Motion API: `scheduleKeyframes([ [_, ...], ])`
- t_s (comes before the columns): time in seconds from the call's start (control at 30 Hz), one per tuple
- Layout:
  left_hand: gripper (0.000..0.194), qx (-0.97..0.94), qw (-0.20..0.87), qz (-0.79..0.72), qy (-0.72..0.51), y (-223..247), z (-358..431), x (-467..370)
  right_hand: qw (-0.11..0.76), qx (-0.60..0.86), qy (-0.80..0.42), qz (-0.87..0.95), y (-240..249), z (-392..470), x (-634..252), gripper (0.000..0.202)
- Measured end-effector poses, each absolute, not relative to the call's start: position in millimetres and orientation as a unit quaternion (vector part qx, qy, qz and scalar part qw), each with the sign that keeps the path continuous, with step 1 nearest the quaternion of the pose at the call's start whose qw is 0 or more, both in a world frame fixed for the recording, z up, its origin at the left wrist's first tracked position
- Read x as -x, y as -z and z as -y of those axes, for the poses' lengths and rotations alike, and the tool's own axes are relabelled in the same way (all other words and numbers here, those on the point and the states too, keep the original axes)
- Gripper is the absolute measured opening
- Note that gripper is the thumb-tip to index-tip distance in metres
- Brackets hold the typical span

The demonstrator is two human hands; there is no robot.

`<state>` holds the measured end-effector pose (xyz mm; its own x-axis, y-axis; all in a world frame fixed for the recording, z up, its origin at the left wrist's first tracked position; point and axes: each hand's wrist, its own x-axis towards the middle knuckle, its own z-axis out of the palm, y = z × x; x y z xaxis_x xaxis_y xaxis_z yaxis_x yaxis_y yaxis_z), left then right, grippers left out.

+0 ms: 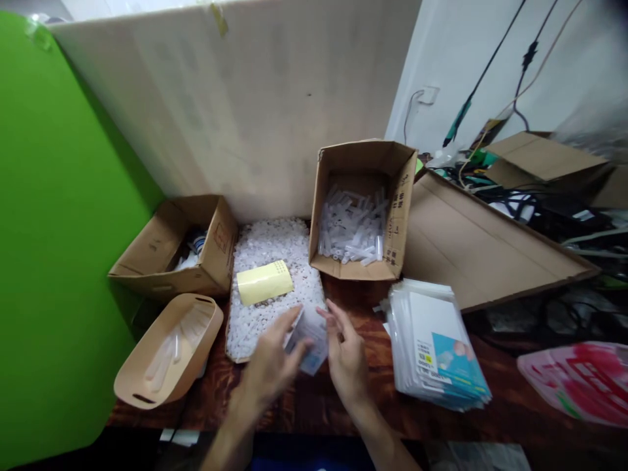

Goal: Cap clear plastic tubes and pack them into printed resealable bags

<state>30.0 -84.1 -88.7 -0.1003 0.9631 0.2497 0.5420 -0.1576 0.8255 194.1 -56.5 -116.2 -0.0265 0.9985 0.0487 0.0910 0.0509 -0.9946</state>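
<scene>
Wooden tabletop [363, 320], red-brown, glossy; stood before a pale partition [245, 98], with a bright green panel [59, 229] at left. One plastic packet [314, 350], translucent, bluish print on its face, tilted, was between the hands at the near right corner of a tray of small white pieces [275, 239]. Left hand [275, 353]: gripped the packet, thumb across its face. Right hand [347, 356]: fingers raised at the packet's right edge; grip could not be told.

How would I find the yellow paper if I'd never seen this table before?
Find the tall, bright green panel on the left, then go right past the open brown cardboard box. Beside it lie lots of small white pieces. The pale yellow rectangular paper sits on them, one big yellow sheet among tiny white bits.
</scene>
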Motion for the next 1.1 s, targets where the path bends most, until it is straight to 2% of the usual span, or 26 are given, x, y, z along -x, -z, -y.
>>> scheduleKeyframes([
  [0.07, 0.074, -0.598, 0.274, -0.597, -0.459, 115, 100, -59, 0.45, 0.4, -0.579, 0.55, 114, 68, -200, 0.058],
  [0.13, 0.079, -0.565, 0.308, -0.597, -0.479, 126, 106, -66, 0.426, 0.313, -0.645, 0.552, 116, 78, -207, 0.056],
  [0.23, 0.071, -0.579, 0.411, -0.522, -0.472, 121, 109, -52, 0.444, 0.31, -0.672, 0.505, 127, 81, -215, 0.048],
  [0.37, 0.056, -0.643, 0.503, -0.399, -0.417, 107, 109, -36, 0.467, 0.377, -0.603, 0.525, 135, 67, -220, 0.035],
  [0.43, 0.047, -0.651, 0.483, -0.408, -0.419, 108, 107, -37, 0.47, 0.397, -0.556, 0.559, 133, 61, -221, 0.026],
  [0.57, 0.026, -0.589, 0.361, -0.521, -0.501, 121, 107, -48, 0.513, 0.447, -0.493, 0.542, 128, 61, -222, 0.026],
  [0.67, 0.01, -0.537, 0.277, -0.567, -0.559, 129, 110, -55, 0.531, 0.434, -0.441, 0.579, 126, 65, -224, 0.022],
  [0.77, 0.013, -0.487, 0.234, -0.548, -0.638, 130, 113, -57, 0.538, 0.369, -0.414, 0.635, 124, 67, -230, 0.018],
  [0.87, 0.014, -0.499, 0.253, -0.475, -0.68, 133, 113, -53, 0.534, 0.314, -0.413, 0.667, 123, 63, -236, 0.021],
  [0.97, 0.018, -0.527, 0.273, -0.444, -0.672, 143, 114, -47, 0.535, 0.293, -0.41, 0.678, 127, 60, -239, 0.019],
  [1.1, 0.022, -0.553, 0.188, -0.516, -0.626, 161, 126, -44, 0.52, 0.319, -0.392, 0.689, 141, 66, -243, 0.015],
])
